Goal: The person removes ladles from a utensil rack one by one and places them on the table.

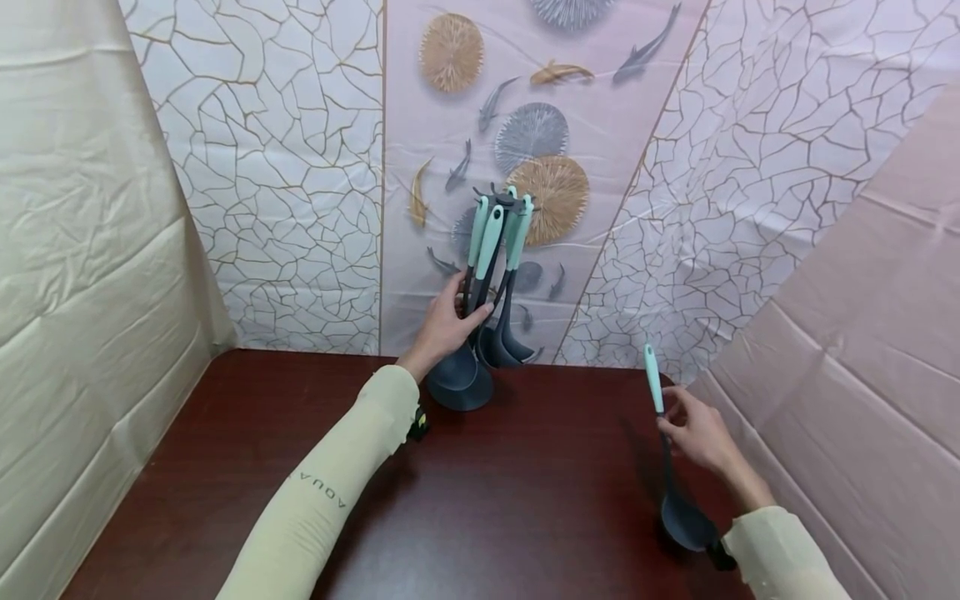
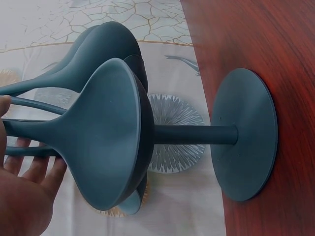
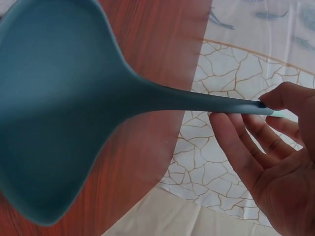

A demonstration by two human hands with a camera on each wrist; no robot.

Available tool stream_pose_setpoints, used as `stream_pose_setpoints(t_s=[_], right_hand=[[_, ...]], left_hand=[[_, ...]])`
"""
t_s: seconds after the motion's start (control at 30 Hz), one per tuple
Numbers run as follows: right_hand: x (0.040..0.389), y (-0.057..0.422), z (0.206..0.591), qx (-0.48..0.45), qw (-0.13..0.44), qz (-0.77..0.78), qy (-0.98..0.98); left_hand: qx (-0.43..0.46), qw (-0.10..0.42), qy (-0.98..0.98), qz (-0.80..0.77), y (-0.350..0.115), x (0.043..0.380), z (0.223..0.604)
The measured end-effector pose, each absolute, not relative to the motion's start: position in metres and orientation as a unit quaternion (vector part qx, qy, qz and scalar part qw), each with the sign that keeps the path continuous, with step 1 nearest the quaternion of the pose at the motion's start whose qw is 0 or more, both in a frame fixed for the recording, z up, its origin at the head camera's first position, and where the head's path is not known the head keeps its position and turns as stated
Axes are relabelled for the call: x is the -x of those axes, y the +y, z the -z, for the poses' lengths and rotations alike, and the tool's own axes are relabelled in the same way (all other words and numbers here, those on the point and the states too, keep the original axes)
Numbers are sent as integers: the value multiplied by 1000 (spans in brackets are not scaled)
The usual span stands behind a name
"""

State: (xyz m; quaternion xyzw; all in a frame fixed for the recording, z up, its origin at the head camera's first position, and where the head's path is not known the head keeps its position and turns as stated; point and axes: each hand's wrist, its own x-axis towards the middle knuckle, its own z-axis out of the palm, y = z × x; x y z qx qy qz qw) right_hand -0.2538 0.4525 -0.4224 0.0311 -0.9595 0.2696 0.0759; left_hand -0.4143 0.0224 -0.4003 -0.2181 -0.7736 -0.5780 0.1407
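On the right, my right hand (image 1: 699, 432) pinches the dark shaft of a ladle (image 1: 682, 523), just below its mint handle (image 1: 653, 379). Its wide dark bowl (image 3: 54, 108) hangs down in the head view and fills the left of the right wrist view. At the back, my left hand (image 1: 444, 327) grips dark stems of the utensils hanging on a utensil stand (image 1: 467, 398). Several mint handles (image 1: 489, 242) show above that hand. Close to it in the left wrist view hangs another ladle (image 2: 106, 132); the stand's round base (image 2: 246, 137) is on the table.
The dark red-brown table (image 1: 495, 500) meets a patterned backdrop cloth (image 1: 300, 208) behind the stand. Pale cloth hangs at the left side (image 1: 90, 292) and the right side (image 1: 862, 350). The right hand is close to the right cloth.
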Motion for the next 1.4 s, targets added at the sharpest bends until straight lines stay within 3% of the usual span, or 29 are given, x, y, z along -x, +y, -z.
stream_pose_setpoints(t_s=[1.4], right_hand=[[238, 471, 457, 7, -110, -288, -951]], left_hand=[[210, 136, -784, 568, 23, 411, 400]])
